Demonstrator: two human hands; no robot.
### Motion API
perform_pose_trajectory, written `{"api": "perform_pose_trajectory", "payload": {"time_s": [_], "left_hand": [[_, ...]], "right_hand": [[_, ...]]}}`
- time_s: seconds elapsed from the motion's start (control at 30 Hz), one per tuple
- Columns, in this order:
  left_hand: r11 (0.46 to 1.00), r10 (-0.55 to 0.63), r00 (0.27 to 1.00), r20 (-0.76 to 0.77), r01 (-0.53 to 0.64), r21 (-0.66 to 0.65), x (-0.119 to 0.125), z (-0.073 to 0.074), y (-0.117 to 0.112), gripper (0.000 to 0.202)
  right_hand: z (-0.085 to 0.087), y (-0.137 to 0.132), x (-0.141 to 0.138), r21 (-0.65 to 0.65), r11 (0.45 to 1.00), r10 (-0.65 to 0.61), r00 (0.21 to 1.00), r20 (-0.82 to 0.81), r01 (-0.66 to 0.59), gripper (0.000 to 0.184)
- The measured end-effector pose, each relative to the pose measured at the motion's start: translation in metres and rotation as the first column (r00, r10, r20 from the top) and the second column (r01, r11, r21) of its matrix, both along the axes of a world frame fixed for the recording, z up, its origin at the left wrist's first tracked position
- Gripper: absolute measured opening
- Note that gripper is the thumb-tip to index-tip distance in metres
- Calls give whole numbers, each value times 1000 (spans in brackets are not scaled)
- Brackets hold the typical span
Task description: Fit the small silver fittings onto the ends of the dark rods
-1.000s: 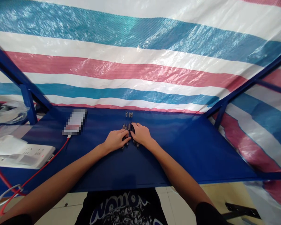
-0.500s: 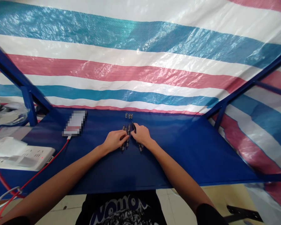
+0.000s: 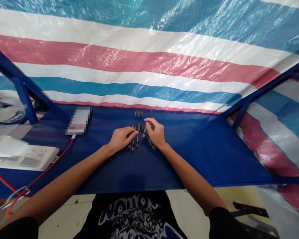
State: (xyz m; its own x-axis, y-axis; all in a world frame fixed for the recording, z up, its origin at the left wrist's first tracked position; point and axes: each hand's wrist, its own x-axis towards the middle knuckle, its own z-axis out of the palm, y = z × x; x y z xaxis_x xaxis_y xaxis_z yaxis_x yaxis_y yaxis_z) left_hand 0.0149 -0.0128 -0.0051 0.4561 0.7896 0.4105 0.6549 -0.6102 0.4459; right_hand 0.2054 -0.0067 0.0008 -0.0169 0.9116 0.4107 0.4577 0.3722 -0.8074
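Observation:
Several thin dark pens point(image 3: 135, 141) lie side by side on the blue table point(image 3: 201, 156) in front of me. My left hand point(image 3: 121, 138) rests palm down at their left, fingertips touching the nearest pen. My right hand point(image 3: 155, 132) is lifted a little and curled, pinching one dark pen that slants down under its palm. A few small grey caps point(image 3: 139, 114) stand in a row just beyond the pens.
A phone point(image 3: 79, 120) on a red cable lies at the back left. A white power strip point(image 3: 27, 156) sits at the left edge. A striped tarp point(image 3: 149, 59) walls the back and right side, held by blue frame bars point(image 3: 25, 103).
My right hand has lifted off the row and taken hold of one pen. The left hand stays beside the pens. The view has tilted down slightly.

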Motion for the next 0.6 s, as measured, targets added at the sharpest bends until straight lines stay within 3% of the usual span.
{"api": "perform_pose_trajectory", "payload": {"time_s": [0.27, 0.37, 0.6], "left_hand": [[999, 25, 999, 28, -25, 24, 0, 0, -1, 35], [998, 60, 998, 34, -60, 28, -3, 1, 2, 32], [984, 163, 979, 121, -170, 48, -11, 3, 8, 28]], "right_hand": [[4, -9, -8, -1, 997, 75, 994, -73, -76, 27], [3, -6, -6, -16, 999, 42, 990, -136, -45, 43], [1, 0, 1, -41, 999, -39, 980, -197, 31, 31]]}}
